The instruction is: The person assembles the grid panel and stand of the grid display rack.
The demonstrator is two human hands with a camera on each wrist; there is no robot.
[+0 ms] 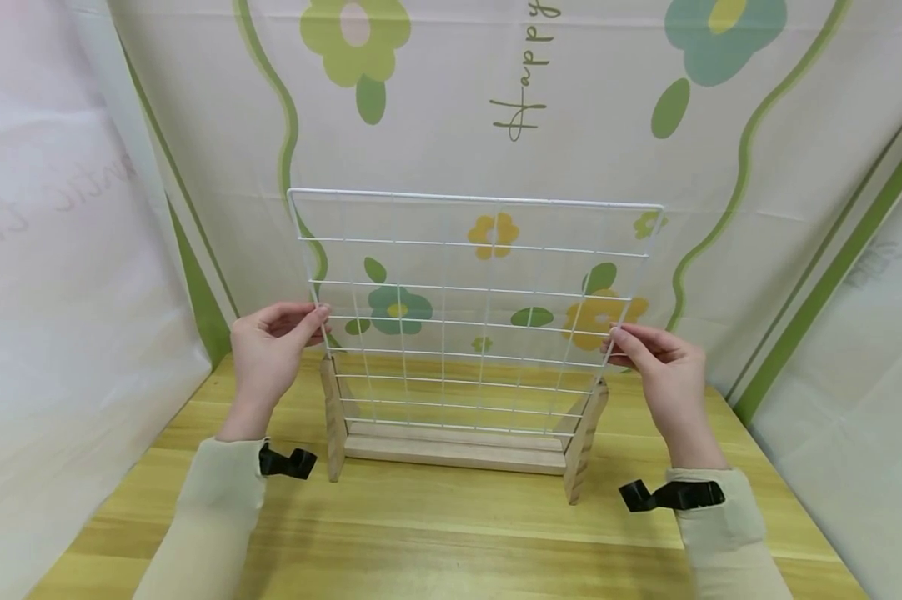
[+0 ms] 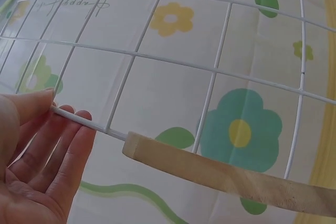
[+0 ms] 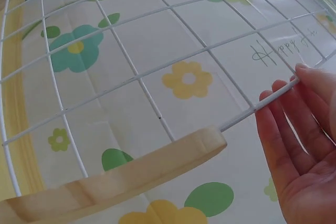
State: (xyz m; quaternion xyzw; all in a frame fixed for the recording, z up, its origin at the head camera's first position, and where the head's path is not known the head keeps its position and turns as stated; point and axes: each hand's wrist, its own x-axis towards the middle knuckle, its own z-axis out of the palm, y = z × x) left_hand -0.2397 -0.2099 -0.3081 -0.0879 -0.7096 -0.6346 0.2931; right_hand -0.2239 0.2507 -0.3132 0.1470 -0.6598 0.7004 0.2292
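Observation:
A white wire grid panel (image 1: 466, 320) stands upright between the two side posts of a wooden stand (image 1: 454, 454). My left hand (image 1: 274, 342) pinches the panel's left edge wire between thumb and fingers, a little above the left post (image 1: 333, 417). On the other side, my right hand (image 1: 664, 367) pinches the right edge wire above the right post (image 1: 586, 442). Both wrist views show the thumb and fingertips on the edge wire, close to the top of a wooden post (image 2: 226, 174). The panel's lower part lies between the posts, above the crossbar.
The stand rests on a yellow wood-grain table (image 1: 421, 533). Behind it hangs a white cloth backdrop (image 1: 436, 150) printed with flowers and green lines. More cloth walls rise at the left and right. Black straps (image 1: 286, 461) with small mounts circle both sleeved wrists.

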